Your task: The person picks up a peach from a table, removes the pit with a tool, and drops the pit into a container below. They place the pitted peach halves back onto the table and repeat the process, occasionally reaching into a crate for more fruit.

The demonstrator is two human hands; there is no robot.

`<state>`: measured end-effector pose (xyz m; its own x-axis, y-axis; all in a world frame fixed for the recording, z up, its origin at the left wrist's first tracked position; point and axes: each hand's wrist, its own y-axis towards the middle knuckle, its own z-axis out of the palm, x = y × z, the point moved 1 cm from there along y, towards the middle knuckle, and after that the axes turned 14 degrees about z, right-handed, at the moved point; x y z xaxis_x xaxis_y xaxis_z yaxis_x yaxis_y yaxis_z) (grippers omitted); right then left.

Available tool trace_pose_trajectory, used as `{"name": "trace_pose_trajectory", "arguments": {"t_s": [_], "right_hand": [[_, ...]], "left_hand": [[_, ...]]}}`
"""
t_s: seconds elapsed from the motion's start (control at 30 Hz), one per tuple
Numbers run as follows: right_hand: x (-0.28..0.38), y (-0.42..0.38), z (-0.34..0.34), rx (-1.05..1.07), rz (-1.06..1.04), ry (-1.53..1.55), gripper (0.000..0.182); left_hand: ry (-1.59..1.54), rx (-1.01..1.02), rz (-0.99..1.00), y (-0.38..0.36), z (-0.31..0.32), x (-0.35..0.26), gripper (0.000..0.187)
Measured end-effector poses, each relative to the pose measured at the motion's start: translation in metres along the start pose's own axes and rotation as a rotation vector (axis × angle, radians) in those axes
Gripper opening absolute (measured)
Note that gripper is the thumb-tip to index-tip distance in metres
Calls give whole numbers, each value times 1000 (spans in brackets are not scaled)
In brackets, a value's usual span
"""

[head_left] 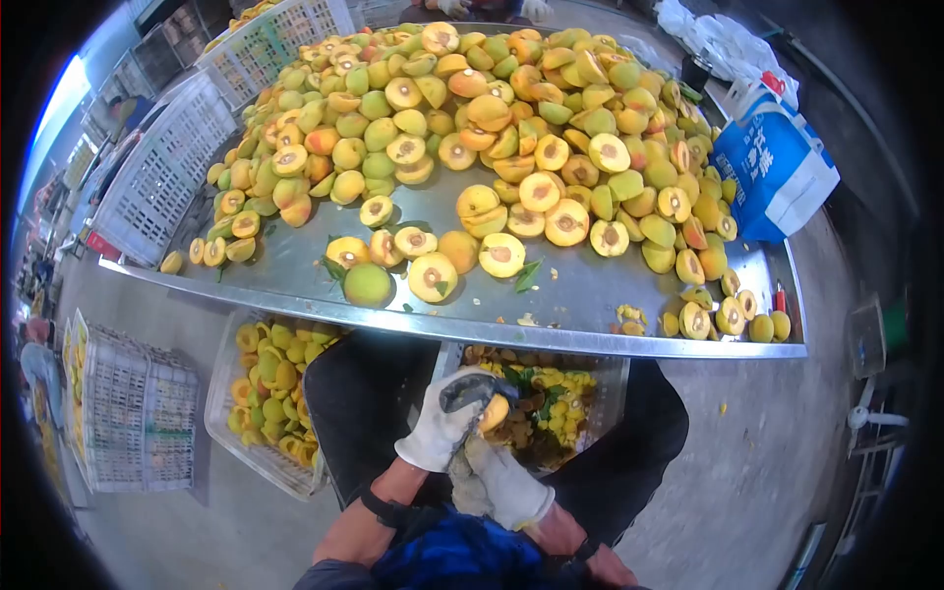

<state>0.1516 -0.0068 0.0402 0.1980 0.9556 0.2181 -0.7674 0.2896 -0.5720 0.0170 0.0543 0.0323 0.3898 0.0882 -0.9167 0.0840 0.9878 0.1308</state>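
Observation:
My left hand (440, 425), in a white glove with dark patches at the fingers, is closed around a halved peach (494, 413) whose cut side shows orange. Just below and touching it, my right hand (503, 484) wears a pale, stained glove with its fingers curled in. Whatever the right fingers may hold is hidden. Both hands are over my lap, in front of the metal table (433, 317). Under them stands a crate (612, 393) with peach scraps, yellow pieces and leaves.
A large heap of whole and halved peaches (472, 108) covers much of the table. On its right stands a blue and white bag (772, 162). A crate of peach halves (218, 418) sits by my left leg. White plastic crates (138, 413) stand farther left. Another person's gloved hands (536, 10) show across the table.

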Motion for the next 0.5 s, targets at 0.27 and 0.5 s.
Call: {"name": "trace_pose_trajectory", "arguments": {"t_s": [0.27, 0.5], "right_hand": [[-3, 6, -10, 365, 22, 268, 39], [15, 0, -12, -218, -97, -289, 32]], "left_hand": [[-281, 64, -62, 0, -20, 39, 54], [25, -138, -13, 0, 0, 31, 44]]}}
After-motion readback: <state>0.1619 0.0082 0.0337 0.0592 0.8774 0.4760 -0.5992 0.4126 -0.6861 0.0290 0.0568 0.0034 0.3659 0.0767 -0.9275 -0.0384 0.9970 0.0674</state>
